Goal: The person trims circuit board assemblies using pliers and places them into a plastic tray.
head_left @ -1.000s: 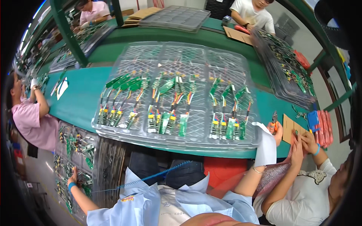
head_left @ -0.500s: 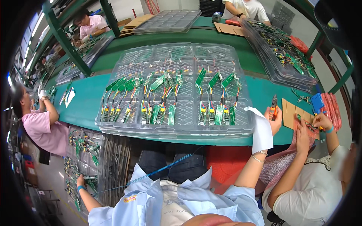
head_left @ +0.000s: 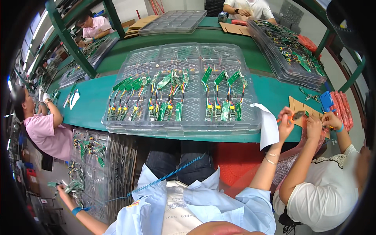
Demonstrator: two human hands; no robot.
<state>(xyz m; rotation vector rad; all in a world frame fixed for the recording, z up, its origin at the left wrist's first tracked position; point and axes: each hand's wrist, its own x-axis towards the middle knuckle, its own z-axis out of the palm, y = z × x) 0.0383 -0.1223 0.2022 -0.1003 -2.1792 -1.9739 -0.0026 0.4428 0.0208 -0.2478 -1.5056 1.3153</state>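
My left hand (head_left: 65, 197), with a blue band and coiled blue cord at its wrist, is low on the left. It is closed round a bunch of green circuit boards (head_left: 73, 186) with wires, beside an upright stack of clear trays (head_left: 91, 184). My right hand (head_left: 285, 128) is raised over the bench's right side, closed on orange-handled cutting pliers (head_left: 296, 116) with their jaws pointing right. Nearby, a white paper sheet (head_left: 269, 131) hangs over the bench edge. In front of me lies a clear compartment tray (head_left: 192, 113) with several wired circuit boards (head_left: 169, 105) in rows.
At my right a co-worker's hands (head_left: 315, 126) work over cardboard (head_left: 297, 107), beside red bubble wrap (head_left: 340, 107) and a blue box (head_left: 326, 101). More loaded trays (head_left: 274, 64) stand far right. A person in pink (head_left: 43, 125) sits at left. Green posts (head_left: 70, 45) rise from the bench.
My left hand has moved left and down, away from the upright trays, with the boards in it. In my right hand the pliers have turned from pointing up to pointing right.
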